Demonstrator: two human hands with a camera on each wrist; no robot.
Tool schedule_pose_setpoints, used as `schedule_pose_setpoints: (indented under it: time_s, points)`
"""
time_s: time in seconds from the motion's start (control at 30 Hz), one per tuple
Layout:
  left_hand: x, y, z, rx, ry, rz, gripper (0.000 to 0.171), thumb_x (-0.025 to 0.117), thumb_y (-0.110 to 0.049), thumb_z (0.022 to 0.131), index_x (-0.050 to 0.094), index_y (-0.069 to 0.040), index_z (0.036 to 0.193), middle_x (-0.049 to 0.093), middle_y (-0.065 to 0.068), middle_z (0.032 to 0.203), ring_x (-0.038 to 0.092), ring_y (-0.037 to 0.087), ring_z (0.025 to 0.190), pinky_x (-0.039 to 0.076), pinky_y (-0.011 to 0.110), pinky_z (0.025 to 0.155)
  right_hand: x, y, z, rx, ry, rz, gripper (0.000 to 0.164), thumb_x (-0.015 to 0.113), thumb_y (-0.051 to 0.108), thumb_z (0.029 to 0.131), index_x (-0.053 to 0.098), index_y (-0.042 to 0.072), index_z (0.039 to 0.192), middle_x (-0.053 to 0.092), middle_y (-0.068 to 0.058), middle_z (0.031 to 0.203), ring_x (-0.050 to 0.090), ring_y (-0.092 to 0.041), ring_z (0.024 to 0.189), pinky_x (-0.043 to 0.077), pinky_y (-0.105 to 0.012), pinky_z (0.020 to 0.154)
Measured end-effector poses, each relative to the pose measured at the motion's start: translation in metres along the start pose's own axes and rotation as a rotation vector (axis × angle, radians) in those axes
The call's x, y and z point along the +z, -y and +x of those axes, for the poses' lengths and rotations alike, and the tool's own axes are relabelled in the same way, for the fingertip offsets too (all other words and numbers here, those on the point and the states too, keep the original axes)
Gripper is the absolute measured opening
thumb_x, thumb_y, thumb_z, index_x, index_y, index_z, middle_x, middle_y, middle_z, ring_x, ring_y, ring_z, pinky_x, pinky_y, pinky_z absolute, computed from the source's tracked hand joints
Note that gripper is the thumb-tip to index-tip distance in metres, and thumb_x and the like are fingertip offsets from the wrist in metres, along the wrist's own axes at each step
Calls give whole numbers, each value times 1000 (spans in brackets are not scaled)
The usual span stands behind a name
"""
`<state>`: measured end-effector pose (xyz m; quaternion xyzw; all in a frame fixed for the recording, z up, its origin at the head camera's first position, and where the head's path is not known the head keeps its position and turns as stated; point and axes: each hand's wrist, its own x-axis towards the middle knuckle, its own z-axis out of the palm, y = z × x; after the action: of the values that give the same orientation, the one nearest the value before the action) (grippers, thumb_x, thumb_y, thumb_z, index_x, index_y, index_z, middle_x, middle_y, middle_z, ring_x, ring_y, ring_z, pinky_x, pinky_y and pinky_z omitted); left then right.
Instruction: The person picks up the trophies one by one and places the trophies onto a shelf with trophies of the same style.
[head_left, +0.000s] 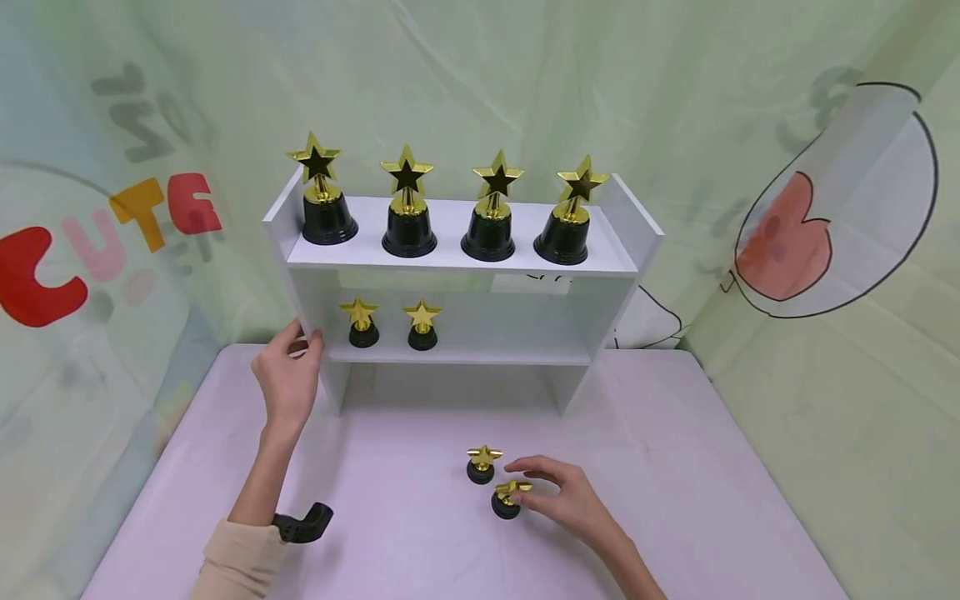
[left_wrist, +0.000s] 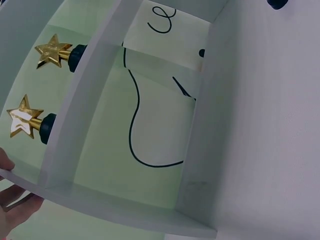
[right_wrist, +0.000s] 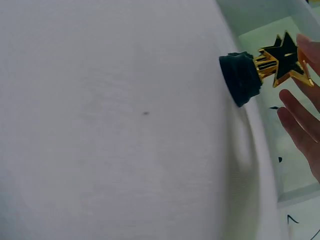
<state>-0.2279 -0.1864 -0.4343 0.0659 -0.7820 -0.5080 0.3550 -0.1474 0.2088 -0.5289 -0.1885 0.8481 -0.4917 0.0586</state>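
Note:
My left hand point(head_left: 288, 375) grips the left side panel point(head_left: 303, 304) of a white two-tier shelf, thumb and fingers on either side of its edge. In the left wrist view, fingertips point(left_wrist: 20, 205) wrap that edge. On the table before the shelf, my right hand point(head_left: 558, 496) pinches the gold star of a small trophy point(head_left: 506, 504) with a round black base. The right wrist view shows my thumb at the star point(right_wrist: 287, 60), with two other fingers extended beside it. Another small star trophy point(head_left: 481, 471) stands just behind and left of the held one.
Several large star trophies point(head_left: 408, 229) line the top shelf board point(head_left: 450, 261). Two small ones, a left trophy point(head_left: 363, 333) and a right trophy point(head_left: 422, 337), stand on the left of the middle board point(head_left: 510, 350). A printed curtain point(head_left: 480, 75) hangs behind; a pale cloth covers the table point(head_left: 420, 517).

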Motion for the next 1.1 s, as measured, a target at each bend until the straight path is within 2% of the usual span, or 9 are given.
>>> schedule_pose_setpoints:
  time_s: [0.1,0.23,0.33,0.57,0.83,1.1]
  points:
    - [-1,0,0,-3,-1,-1,26,64,-3,95,76,-2,118,76,21,106,74,36,87,46,0,70,3,-5,-1,-3,8,17,32,81,20,88,75,10,118,76,-9,117,71,-18,105,55,-37,101]
    - [-1,0,0,-4,-5,-3,26,64,-4,96,76,-2,118,76,21,107,74,36,88,45,0,70,6,-11,-2,-14,12,51,27,79,18,91,76,10,116,76,-8,113,70,-9,103,56,-30,98]
    - [0,1,0,-2,-3,-6,26,65,-4,96,76,-2,119,76,21,108,74,35,87,46,0,70,8,-16,-3,-13,9,82,24,79,16,91,76,9,113,77,-7,110,71,-8,102,56,-25,94]
    - [0,2,0,1,-5,0,26,66,-4,96,76,-3,119,77,19,109,70,26,85,48,1,70,14,-24,-4,-30,-1,138,21,79,7,89,76,2,109,77,-16,103,73,-9,94,59,-22,83]
    - [0,2,0,13,-2,-14,26,65,-3,96,76,-1,120,76,21,111,72,33,87,47,0,70,16,-26,-2,-13,4,148,20,80,10,89,76,6,108,78,-13,103,74,-12,94,59,-22,83]
    - [0,2,0,16,3,-17,25,66,-3,96,76,0,118,75,22,110,74,37,88,46,0,69,19,-27,-1,-75,20,181,18,78,8,90,76,5,107,78,-13,102,72,-5,94,59,-23,83]
